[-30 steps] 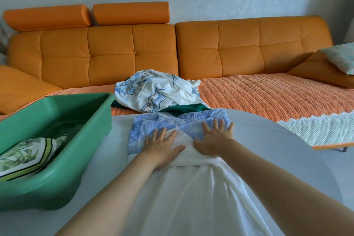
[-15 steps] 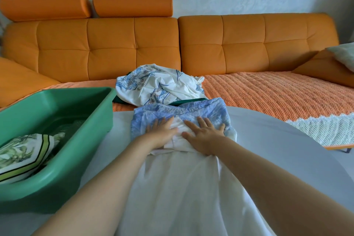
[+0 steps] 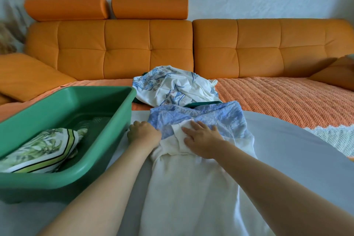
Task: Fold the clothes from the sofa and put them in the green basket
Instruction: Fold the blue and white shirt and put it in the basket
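A white garment with a blue top part [image 3: 191, 188] lies lengthwise on the grey table [image 3: 287, 149] in front of me. My left hand [image 3: 143, 134] sits at the garment's left edge with its fingers curled round the blue fabric. My right hand [image 3: 203, 138] presses flat on a folded white flap in the middle of the garment. The green basket [image 3: 57, 184] stands on the table at the left and holds a folded leaf-print cloth [image 3: 38, 151]. On the orange sofa [image 3: 124, 50] lies a crumpled white and blue printed garment [image 3: 172, 88] over a dark green one [image 3: 203, 104].
An orange knitted throw [image 3: 277, 97] with a white lace edge covers the sofa seat on the right. Orange cushions lie at both ends of the sofa. The table's round edge curves off to the right.
My left hand has slid left from the middle of the garment to its left edge and curled its fingers there. My right hand stays flat, shifted slightly toward the centre.
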`<action>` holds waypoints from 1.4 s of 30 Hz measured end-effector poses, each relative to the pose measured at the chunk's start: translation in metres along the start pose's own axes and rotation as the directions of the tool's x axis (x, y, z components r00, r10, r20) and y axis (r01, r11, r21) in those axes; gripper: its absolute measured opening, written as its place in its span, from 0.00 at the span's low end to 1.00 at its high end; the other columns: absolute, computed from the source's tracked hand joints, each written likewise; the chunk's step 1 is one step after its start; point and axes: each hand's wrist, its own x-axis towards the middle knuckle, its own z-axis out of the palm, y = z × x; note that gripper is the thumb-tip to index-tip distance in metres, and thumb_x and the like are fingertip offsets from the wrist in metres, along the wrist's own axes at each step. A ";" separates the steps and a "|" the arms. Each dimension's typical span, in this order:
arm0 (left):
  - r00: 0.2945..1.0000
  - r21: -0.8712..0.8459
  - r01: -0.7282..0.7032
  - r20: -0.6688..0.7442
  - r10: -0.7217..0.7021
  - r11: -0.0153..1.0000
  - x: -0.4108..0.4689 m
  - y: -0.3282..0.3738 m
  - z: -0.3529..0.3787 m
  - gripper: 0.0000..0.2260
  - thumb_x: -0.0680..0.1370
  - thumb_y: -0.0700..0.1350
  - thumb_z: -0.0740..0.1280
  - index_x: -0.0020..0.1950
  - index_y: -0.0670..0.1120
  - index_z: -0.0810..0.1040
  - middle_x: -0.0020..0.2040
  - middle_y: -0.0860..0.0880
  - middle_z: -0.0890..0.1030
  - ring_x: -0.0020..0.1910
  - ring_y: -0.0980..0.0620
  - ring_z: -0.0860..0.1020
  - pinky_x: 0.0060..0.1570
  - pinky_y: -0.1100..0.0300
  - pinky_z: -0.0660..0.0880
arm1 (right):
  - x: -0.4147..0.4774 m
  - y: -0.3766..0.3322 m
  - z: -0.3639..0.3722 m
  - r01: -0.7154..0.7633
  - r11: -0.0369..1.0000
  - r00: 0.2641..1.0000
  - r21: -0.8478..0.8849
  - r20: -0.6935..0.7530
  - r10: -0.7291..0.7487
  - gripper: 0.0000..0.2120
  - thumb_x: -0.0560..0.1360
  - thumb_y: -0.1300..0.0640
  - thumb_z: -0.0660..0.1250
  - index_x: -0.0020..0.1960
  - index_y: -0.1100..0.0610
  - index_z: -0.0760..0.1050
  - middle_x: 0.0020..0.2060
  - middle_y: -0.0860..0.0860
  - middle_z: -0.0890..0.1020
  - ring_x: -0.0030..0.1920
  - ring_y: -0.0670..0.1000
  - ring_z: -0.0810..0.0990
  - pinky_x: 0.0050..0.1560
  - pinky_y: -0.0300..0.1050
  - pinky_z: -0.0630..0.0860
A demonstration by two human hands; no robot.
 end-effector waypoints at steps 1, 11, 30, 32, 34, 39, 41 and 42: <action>1.000 -0.031 0.018 0.022 -0.017 0.999 0.001 -0.001 -0.001 0.25 0.79 0.56 0.62 0.69 0.41 0.71 0.67 0.39 0.71 0.66 0.40 0.71 0.61 0.50 0.71 | 0.001 0.000 0.001 -0.019 1.000 1.000 0.004 0.012 0.019 0.28 0.80 0.36 0.47 0.79 0.39 0.51 0.81 0.48 0.48 0.80 0.51 0.45 0.74 0.68 0.46; 0.918 -0.735 0.384 0.366 -0.149 0.558 0.002 0.022 -0.027 0.07 0.80 0.37 0.65 0.57 0.41 0.71 0.48 0.41 0.75 0.50 0.46 0.75 0.50 0.55 0.72 | 0.004 -0.002 0.001 -0.047 0.994 0.998 -0.095 -0.048 0.043 0.31 0.76 0.30 0.47 0.77 0.36 0.54 0.78 0.54 0.52 0.77 0.57 0.49 0.73 0.64 0.47; 0.602 -0.896 0.274 0.444 0.664 0.350 -0.035 0.116 -0.039 0.20 0.78 0.23 0.55 0.60 0.41 0.77 0.48 0.45 0.85 0.44 0.48 0.85 0.43 0.57 0.82 | 0.001 0.052 -0.059 -0.221 0.682 0.917 0.697 -0.088 0.388 0.11 0.77 0.48 0.66 0.58 0.46 0.72 0.48 0.55 0.83 0.41 0.58 0.83 0.32 0.44 0.75; 0.675 -0.911 0.219 0.400 0.620 0.349 -0.027 0.112 -0.037 0.19 0.79 0.24 0.57 0.63 0.43 0.73 0.52 0.45 0.83 0.46 0.48 0.84 0.45 0.56 0.82 | 0.003 0.053 -0.049 -0.246 0.759 0.912 0.603 -0.122 0.393 0.14 0.78 0.57 0.64 0.62 0.56 0.75 0.54 0.58 0.82 0.52 0.60 0.81 0.45 0.46 0.75; 0.829 -0.910 0.030 0.254 0.499 0.413 -0.014 0.108 -0.034 0.19 0.79 0.26 0.58 0.66 0.42 0.73 0.54 0.45 0.81 0.46 0.49 0.83 0.46 0.57 0.81 | 0.006 0.055 -0.044 -0.308 0.785 0.881 0.538 -0.149 0.448 0.17 0.79 0.60 0.61 0.66 0.59 0.73 0.59 0.59 0.81 0.59 0.60 0.79 0.55 0.47 0.73; 0.773 -0.508 -0.552 -0.016 0.634 0.661 -0.004 0.095 -0.016 0.18 0.79 0.40 0.64 0.69 0.48 0.76 0.67 0.50 0.78 0.63 0.54 0.77 0.64 0.62 0.70 | 0.012 0.062 -0.039 -0.425 0.848 0.851 0.317 -0.180 0.493 0.30 0.79 0.62 0.63 0.78 0.58 0.56 0.63 0.57 0.78 0.58 0.57 0.80 0.52 0.49 0.75; 0.671 -0.393 -0.626 0.167 0.722 0.673 -0.010 0.097 -0.002 0.26 0.78 0.54 0.68 0.76 0.52 0.70 0.76 0.51 0.68 0.75 0.52 0.65 0.74 0.55 0.62 | 0.007 0.068 -0.032 -0.378 0.906 0.872 0.193 -0.254 0.418 0.42 0.75 0.60 0.69 0.80 0.54 0.46 0.70 0.59 0.69 0.62 0.58 0.77 0.56 0.51 0.75; 0.660 -0.342 -0.618 0.264 0.704 0.708 -0.013 0.098 0.004 0.32 0.77 0.61 0.68 0.79 0.54 0.64 0.80 0.52 0.60 0.79 0.52 0.56 0.77 0.52 0.55 | 0.005 0.070 -0.029 -0.334 0.940 0.889 0.065 -0.309 0.337 0.45 0.73 0.59 0.71 0.80 0.52 0.44 0.73 0.59 0.62 0.66 0.59 0.72 0.61 0.51 0.73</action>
